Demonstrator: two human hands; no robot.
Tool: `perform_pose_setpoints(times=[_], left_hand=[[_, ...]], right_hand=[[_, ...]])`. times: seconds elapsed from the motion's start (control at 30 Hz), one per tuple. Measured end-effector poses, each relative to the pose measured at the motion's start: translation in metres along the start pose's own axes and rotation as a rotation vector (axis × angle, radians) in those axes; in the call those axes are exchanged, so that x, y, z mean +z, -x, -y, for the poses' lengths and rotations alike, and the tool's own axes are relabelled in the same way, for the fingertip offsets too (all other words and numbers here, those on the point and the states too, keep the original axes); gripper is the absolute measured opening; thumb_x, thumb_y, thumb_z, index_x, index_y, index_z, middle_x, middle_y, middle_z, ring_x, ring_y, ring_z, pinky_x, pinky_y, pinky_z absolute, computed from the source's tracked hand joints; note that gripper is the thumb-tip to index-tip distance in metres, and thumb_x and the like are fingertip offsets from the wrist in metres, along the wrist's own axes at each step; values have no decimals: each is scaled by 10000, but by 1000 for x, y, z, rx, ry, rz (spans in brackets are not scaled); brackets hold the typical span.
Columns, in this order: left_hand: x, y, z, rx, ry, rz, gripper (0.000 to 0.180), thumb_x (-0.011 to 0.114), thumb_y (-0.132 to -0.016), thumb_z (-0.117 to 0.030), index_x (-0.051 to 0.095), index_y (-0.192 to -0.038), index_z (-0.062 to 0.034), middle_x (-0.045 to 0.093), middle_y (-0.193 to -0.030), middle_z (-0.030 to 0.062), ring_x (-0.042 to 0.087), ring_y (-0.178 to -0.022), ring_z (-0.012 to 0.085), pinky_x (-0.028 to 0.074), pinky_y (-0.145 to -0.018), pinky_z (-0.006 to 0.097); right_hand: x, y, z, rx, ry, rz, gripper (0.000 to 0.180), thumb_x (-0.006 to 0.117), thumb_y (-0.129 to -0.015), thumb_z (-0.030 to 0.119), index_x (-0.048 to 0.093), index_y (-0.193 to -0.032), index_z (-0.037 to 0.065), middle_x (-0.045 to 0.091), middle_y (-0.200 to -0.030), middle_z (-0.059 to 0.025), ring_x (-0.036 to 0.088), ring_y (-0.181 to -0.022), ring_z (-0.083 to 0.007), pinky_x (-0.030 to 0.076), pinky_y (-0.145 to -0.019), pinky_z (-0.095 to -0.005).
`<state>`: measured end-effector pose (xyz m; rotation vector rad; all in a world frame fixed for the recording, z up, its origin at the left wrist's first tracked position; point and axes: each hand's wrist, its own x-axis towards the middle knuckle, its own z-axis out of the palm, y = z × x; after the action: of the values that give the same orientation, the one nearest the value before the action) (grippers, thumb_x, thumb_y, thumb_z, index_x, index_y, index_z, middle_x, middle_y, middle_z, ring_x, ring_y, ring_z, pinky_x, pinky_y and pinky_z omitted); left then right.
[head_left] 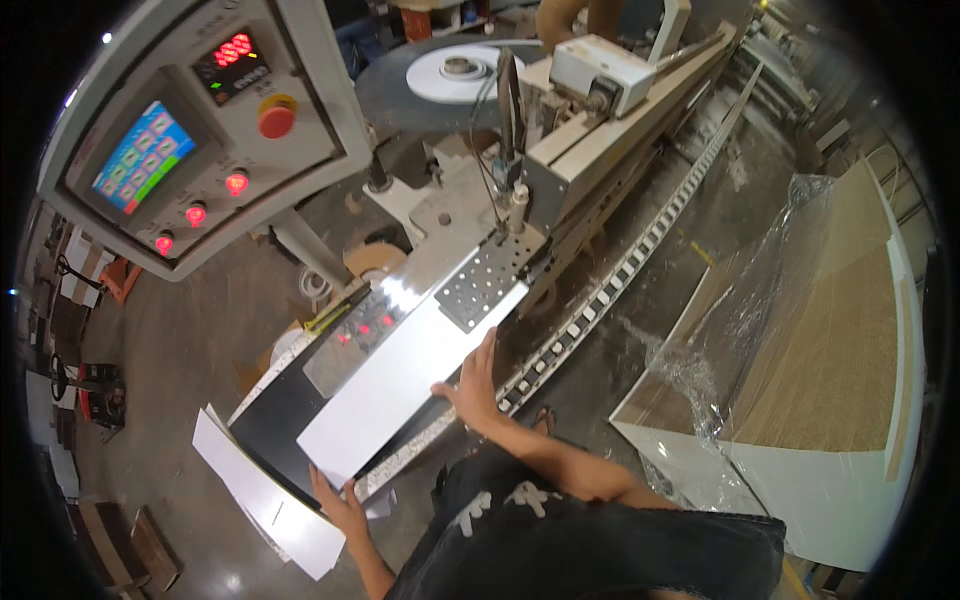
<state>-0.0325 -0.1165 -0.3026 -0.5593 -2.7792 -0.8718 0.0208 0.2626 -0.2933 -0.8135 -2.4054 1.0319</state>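
A long white panel [400, 385] lies flat on the machine's black bed, its far end by a perforated dark plate [485, 285]. My left hand [342, 510] touches the panel's near-left end, thumb and fingers apart against its edge. Along the side nearest me, my right hand [474, 392] rests with fingers stretched out and thumb spread, touching the panel. Neither hand is closed round it. A shiny metal guide [370, 325] runs beside the panel's far side and reflects red lights.
A control panel [210, 140] with a screen and red buttons overhangs at upper left. White boards [265, 505] lie at lower left. A chain-like track [620, 280] runs away along the machine. Film-wrapped boards [800, 340] are stacked at right. A disc-shaped reel [460, 72] stands behind.
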Motion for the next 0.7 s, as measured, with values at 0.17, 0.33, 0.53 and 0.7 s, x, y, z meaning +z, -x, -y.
perform_pose_setpoints(times=[0.17, 0.33, 0.53, 0.7], left_hand=[[35, -22, -66, 30, 27, -14, 615, 666, -1026, -196, 427, -1533, 58, 391, -1634, 273, 405, -1479, 460, 304, -1223, 521], [72, -48, -100, 212, 2, -47, 586, 654, -1038, -232, 456, -1509, 56, 480, -1554, 291, 462, -1409, 491, 335, -1173, 570], [110, -52, -112, 150, -318, -7, 756, 530, -1052, -579, 515, -1400, 92, 485, -1521, 291, 411, -1441, 476, 248, -1204, 599], [187, -79, -135, 361, -449, -52, 796, 556, -993, -537, 527, -1428, 129, 548, -1421, 365, 495, -1343, 556, 303, -1193, 677]], right_hand=[[-41, -39, -41, -23, -89, 11, 1070, 899, -813, 309, 264, -1346, -367, -226, -1629, -425, -68, -1551, -597, 195, -1266, -567], [-87, -78, -66, 74, -41, -38, 1062, 929, -748, 356, 366, -1331, -331, -139, -1633, -456, 12, -1552, -605, 215, -1283, -543], [-102, -120, -106, 95, 4, 102, 1098, 835, -886, 416, 238, -1538, -235, -191, -1691, -331, 94, -1592, -479, 306, -1273, -511], [-194, -110, -139, 229, 7, -54, 935, 756, -951, 424, 296, -1619, -42, 185, -1713, -285, 249, -1580, -403, 307, -1275, -453]])
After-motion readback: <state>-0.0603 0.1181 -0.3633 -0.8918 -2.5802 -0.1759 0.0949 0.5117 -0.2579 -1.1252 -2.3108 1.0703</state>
